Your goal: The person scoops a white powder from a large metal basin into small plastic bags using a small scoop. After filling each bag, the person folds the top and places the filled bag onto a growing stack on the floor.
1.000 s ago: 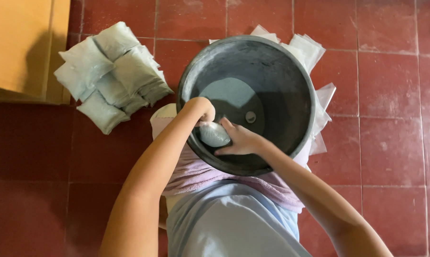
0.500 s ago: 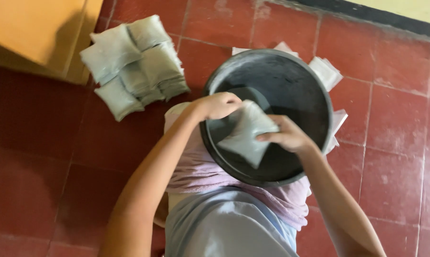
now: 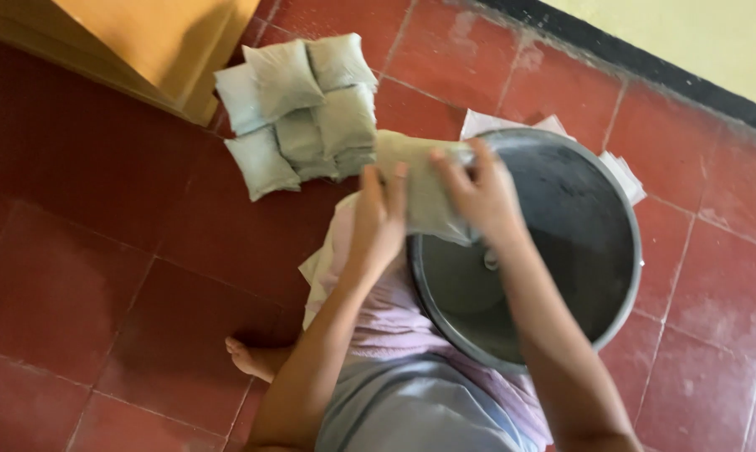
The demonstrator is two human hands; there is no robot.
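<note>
Both hands (image 3: 432,209) hold grey pouch (image 3: 424,188) beside stacked pouches (image 3: 298,109)

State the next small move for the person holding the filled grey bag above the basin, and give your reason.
Probably carry the bag leftward and set it on the stack of filled bags. Both the left hand and right hand already hold it clear above the basin rim, on the side nearest that stack.

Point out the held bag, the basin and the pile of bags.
bag (image 3: 424,188), head view, middle of its face.
basin (image 3: 637,251), head view, right rim.
pile (image 3: 298,109), head view, a top bag.
</note>
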